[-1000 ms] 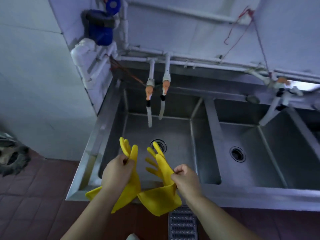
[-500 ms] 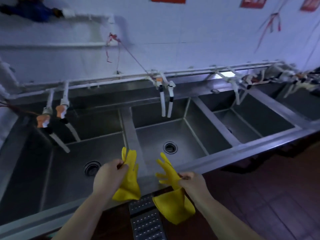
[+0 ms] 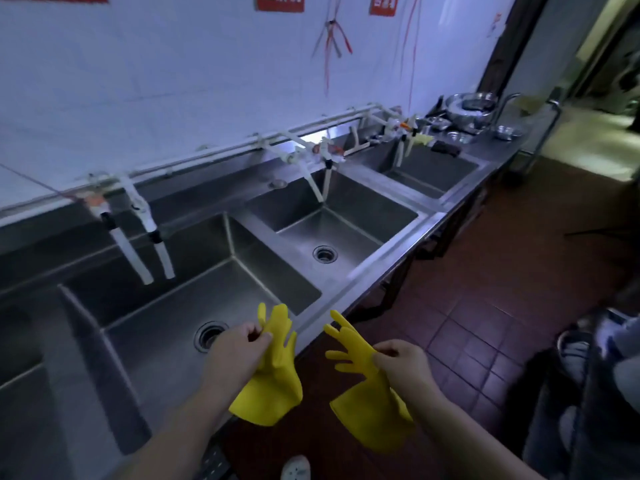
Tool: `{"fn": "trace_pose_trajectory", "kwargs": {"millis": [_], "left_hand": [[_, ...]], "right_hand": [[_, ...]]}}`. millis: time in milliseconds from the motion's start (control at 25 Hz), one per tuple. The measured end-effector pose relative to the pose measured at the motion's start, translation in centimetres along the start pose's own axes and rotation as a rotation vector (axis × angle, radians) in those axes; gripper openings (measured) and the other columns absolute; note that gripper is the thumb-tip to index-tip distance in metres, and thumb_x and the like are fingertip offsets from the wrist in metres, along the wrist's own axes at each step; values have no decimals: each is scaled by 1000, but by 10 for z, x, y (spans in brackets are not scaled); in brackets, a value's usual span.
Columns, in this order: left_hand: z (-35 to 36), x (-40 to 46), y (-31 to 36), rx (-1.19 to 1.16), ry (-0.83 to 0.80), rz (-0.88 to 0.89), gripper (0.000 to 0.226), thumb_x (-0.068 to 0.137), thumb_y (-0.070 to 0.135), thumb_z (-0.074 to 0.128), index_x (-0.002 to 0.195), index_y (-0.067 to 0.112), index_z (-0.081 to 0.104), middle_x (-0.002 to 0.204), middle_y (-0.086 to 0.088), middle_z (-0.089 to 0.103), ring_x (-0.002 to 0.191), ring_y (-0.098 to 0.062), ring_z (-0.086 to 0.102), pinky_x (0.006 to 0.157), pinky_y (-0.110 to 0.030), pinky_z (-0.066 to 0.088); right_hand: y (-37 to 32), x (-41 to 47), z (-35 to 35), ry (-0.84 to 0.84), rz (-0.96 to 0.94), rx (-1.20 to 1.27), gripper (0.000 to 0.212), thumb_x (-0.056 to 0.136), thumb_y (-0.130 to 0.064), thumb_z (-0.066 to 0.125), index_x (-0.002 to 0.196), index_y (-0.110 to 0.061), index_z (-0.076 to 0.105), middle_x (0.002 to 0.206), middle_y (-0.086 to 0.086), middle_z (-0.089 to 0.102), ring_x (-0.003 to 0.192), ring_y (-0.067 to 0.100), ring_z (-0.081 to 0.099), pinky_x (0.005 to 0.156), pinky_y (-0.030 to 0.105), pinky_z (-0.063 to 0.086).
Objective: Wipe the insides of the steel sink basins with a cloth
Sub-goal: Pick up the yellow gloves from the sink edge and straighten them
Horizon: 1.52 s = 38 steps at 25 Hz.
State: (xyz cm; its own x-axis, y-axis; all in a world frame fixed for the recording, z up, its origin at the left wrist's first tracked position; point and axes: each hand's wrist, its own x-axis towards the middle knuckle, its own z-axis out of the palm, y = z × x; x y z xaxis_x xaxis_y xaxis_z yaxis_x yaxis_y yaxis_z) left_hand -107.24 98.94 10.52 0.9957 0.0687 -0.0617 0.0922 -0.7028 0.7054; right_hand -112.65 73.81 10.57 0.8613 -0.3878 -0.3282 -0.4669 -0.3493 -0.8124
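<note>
Gripping one yellow glove each: left hand (image 3: 239,351) over the nearest basin (image 3: 166,327), right hand (image 3: 403,362) off its front edge. No cloth visible.

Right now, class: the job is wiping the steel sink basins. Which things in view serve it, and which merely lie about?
For the job:
steel sink basins
yellow rubber glove in left hand
yellow rubber glove in right hand

Lying about:
steel bowls on far counter
red wall signs
white shoe on floor

White tiled wall (image 3: 173,81) with red signs (image 3: 280,2); red-brown tiled floor (image 3: 485,306); bright doorway (image 3: 595,109) far right.
</note>
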Motion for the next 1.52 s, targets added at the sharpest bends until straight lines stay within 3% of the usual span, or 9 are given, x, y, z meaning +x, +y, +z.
{"fn": "trace_pose_trajectory", "kwargs": {"millis": [240,400,600,800,960,1120,1320,1520], "left_hand": [[79,113,81,-86,-199,107,29,86,30,63,66,13,52,54,1,45,53,-15,45,53,-31,30],[113,188,136,-105,-305,173,35,86,27,64,58,18,44,50,2,40,50,-13,40,51,-31,27],[158,246,187,-122,-388,259,25,86,27,65,71,8,58,57,-2,50,54,-15,47,52,-31,32],[216,294,238,-140,-371,215,25,85,25,66,66,13,55,55,-2,49,54,-16,47,53,-31,32],[269,324,293,-110,-326,205,24,86,27,65,67,15,55,58,-1,52,56,-15,48,51,-30,31],[332,353,372,-119,-282,184,22,83,28,67,72,11,59,61,-4,57,61,-19,54,58,-32,40],[401,378,459,-174,-265,160,30,80,29,67,60,17,48,52,3,47,55,-20,49,56,-36,43],[454,411,518,-276,-271,167,21,84,35,66,71,22,55,55,3,53,56,-18,52,57,-33,40]], "right_hand": [[6,96,-63,73,161,-81,18,76,-3,67,85,-19,69,77,0,67,67,15,65,59,28,54],[-7,160,-92,181,232,-152,23,72,-5,65,64,-26,65,61,-6,63,56,8,56,56,24,47],[-11,213,-122,299,286,-154,24,71,-14,70,56,-30,61,62,-10,63,63,8,59,61,25,49],[-3,285,-169,350,306,-134,18,69,-20,74,58,-29,63,68,-7,68,69,10,63,65,26,50],[-5,355,-219,361,224,-95,20,73,-14,70,61,-27,61,62,-11,61,60,4,55,50,17,40],[-25,437,-291,406,96,17,17,75,-13,67,65,-27,63,67,-8,63,65,9,57,51,16,39],[-53,518,-342,454,-110,52,6,71,-25,68,70,-30,65,67,-8,63,66,5,58,60,28,48],[-51,585,-365,392,-189,-77,9,74,-32,67,83,-30,68,78,-13,66,74,2,58,69,26,49]]}}
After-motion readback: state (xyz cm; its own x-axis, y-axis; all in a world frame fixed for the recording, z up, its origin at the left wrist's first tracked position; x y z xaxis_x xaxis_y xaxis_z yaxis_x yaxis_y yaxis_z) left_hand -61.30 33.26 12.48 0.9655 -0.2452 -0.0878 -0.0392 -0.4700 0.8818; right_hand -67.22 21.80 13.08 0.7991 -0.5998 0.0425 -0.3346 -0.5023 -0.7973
